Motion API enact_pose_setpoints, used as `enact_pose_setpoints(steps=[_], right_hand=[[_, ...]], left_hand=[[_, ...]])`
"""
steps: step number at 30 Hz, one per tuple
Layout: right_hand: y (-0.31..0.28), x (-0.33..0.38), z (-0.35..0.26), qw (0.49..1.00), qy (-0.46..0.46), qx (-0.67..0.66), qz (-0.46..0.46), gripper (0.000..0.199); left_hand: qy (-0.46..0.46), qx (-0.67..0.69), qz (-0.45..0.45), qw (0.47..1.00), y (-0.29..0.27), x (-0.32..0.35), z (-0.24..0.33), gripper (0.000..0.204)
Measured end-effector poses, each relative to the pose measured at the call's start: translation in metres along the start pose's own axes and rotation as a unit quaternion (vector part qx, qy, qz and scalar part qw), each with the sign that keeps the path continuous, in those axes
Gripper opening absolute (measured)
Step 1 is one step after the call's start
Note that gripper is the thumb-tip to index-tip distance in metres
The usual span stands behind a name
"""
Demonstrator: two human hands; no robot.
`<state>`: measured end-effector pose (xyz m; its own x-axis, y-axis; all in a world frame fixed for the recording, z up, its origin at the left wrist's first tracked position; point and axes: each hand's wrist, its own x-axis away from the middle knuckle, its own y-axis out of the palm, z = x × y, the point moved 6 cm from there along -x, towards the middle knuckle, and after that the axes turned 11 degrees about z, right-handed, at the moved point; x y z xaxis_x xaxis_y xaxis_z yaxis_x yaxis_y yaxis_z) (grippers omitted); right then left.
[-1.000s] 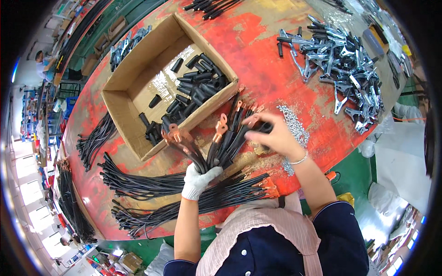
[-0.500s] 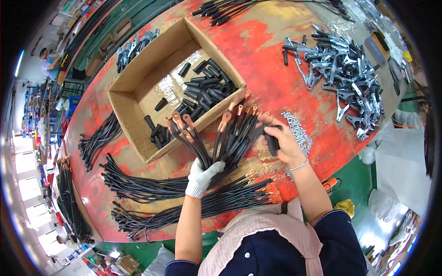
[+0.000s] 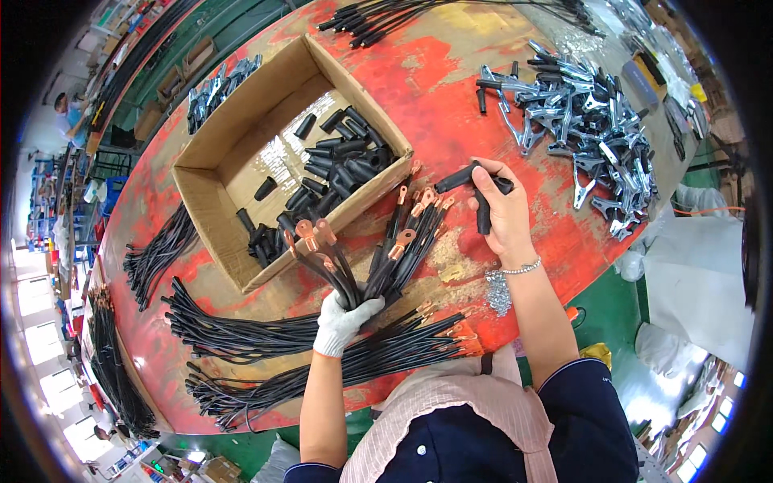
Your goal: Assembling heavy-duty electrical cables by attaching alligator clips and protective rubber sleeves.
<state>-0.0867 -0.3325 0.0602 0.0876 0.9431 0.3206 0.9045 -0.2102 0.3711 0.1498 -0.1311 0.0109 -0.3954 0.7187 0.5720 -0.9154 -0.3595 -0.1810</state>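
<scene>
Here, at this moment:
Left hand: the gloved left hand, at lower centre of the frame, is closed in a fist around a bundle of cables.
Right hand: the bare right hand, right of centre, is curled around a few black rubber sleeves, fingers partly closed.
Handling: the cables look bendy but springy and probably light; gripping the bundle low, where the strands meet, keeps the ends fanned. The sleeves seem soft, grippy and easy to pinch at mid-length.
Looks: black cables ending in copper ring lugs that spread toward the upper part of the frame; the sleeves are short, matte black tubes.
Box: a cardboard box, upper left of centre, holds more sleeves.
Clamps: a heap of metal clamps lies at upper right.
Table: the worn red table also carries cable piles at lower left.
</scene>
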Motion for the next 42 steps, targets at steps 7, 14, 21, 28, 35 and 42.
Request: enact_pose_setpoints(steps=[7, 14, 21, 28, 35, 42], right_hand=[[0.016, 0.004, -0.030, 0.980, -0.048, 0.123, -0.147, 0.031], [0.042, 0.032, 0.007, 0.895, 0.041, 0.233, -0.379, 0.030], [0.009, 0.077, 0.104, 0.664, -0.022, 0.581, -0.470, 0.056], [0.011, 0.031, 0.021, 0.988, 0.055, -0.057, -0.131, 0.041], [0.013, 0.025, 0.023, 0.933, 0.140, -0.329, 0.025, 0.047], [0.024, 0.036, 0.012, 0.940, 0.077, -0.321, -0.091, 0.048]], left_hand=[[-0.013, -0.011, 0.001, 1.000, 0.002, 0.003, 0.000, 0.026], [0.003, 0.024, 0.001, 1.000, 0.004, -0.002, -0.008, 0.027], [0.015, 0.085, 0.032, 0.996, -0.003, -0.011, -0.003, 0.025], [-0.009, 0.074, -0.024, 0.997, -0.001, -0.013, -0.012, 0.028], [-0.023, 0.080, -0.011, 0.997, 0.003, -0.006, -0.006, 0.022], [-0.025, 0.065, -0.022, 0.997, 0.003, -0.007, -0.006, 0.024]])
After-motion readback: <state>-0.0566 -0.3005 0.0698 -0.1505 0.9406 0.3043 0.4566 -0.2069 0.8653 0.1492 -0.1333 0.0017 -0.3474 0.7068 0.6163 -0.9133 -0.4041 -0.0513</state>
